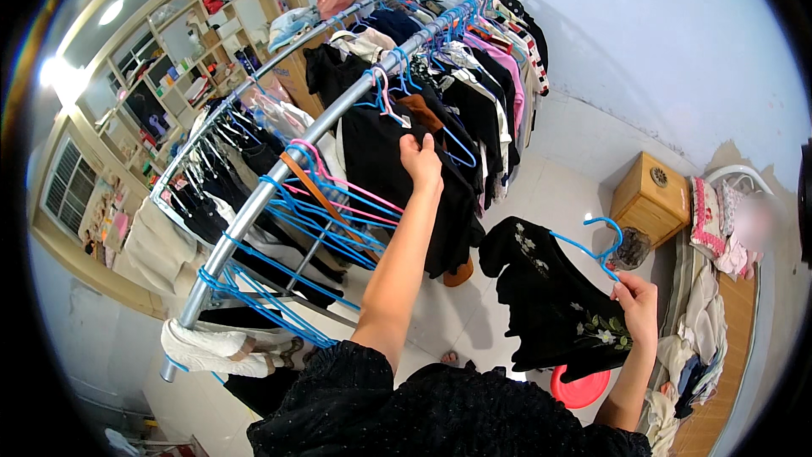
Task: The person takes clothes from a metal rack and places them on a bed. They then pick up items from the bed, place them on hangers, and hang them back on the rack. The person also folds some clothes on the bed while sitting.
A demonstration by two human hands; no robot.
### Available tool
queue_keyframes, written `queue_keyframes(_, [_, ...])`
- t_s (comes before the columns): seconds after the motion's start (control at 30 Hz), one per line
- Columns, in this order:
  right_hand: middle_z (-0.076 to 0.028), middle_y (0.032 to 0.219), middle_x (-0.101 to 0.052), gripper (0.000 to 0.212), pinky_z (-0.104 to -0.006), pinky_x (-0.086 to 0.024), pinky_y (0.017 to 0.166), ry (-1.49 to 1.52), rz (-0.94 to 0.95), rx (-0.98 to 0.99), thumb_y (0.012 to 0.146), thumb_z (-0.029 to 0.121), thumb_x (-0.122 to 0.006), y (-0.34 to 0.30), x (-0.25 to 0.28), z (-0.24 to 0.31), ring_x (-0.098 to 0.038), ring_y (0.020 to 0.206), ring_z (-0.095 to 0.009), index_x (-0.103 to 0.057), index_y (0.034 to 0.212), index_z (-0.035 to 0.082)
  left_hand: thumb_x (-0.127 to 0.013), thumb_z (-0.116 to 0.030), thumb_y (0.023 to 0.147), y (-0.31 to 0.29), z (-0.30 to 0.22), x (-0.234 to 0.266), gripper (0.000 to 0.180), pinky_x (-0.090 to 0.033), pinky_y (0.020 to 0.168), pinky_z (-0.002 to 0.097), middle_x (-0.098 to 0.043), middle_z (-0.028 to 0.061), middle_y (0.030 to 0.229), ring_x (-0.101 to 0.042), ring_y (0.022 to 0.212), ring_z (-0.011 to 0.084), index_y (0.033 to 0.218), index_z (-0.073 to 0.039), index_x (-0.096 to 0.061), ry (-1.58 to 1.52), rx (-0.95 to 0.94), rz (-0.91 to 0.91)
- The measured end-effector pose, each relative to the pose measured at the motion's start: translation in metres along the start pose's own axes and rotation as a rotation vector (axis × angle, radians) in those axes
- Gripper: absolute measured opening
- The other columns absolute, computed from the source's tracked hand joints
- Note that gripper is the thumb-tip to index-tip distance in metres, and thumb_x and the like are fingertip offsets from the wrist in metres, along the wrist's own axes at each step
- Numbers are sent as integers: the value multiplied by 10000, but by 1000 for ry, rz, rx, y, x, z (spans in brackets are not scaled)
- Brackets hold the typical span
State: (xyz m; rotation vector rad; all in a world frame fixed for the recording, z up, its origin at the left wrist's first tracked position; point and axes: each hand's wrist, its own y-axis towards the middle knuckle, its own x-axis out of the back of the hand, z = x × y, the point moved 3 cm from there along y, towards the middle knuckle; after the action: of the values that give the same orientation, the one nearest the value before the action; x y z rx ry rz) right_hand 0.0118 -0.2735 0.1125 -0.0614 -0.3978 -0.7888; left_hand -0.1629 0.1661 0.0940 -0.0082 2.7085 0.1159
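Pale wall (626,25), tiled floor (551,171) — left hand (421,165) pinching black garment (372,156), right hand (638,306) gripping hanger (602,258)

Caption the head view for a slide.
Right hand holding black floral top with blue hanger, left hand at black garment on metal rail.

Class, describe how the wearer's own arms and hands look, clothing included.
The left hand and right hand are bare, with no gloves or watches visible. Short black sleeves, flecked with tiny pale dots, leave both forearms uncovered.
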Motion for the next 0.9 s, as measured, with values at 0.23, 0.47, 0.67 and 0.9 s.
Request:
queue_keyframes(0.23, [-33,712,-614,185,-236,-435,610,-16,47,-49,858,-2,-602,-12,18,-4,-564,661,-95,-662,1017,-77,-617,-82,918,7,-10,6,219,-414,404,238,-573,42,891,-519,604,114,1072,-22,-474,24,-28,-18])
queue_keyframes(0.47, [-24,691,-612,182,-235,-440,599,-35,153,-59,853,-6,-605,-17,13,-16,-557,634,-81,-668,1014,-66,-680,-121,882,42,15,30,276,-488,447,269,-566,54,780,-532,543,138,1053,-40,-480,19,64,-58])
queue_keyframes(0.67, [-24,703,-620,193,-234,-446,600,-35,402,-67,854,-4,-607,-17,-15,-18,-560,646,-72,-669,1029,-58,-645,-272,915,-32,5,79,558,-505,805,281,-593,68,1052,-583,880,139,1357,-12,-424,381,-22,40])
queue_keyframes(0.9, [-13,730,-626,206,-226,-460,621,28,916,-145,866,7,-599,-36,-48,-19,-570,678,-69,-676,1054,-27,-571,-43,899,-281,-100,167,201,-435,921,338,-629,128,1053,-587,1015,229,1089,18,-594,811,-848,-212])
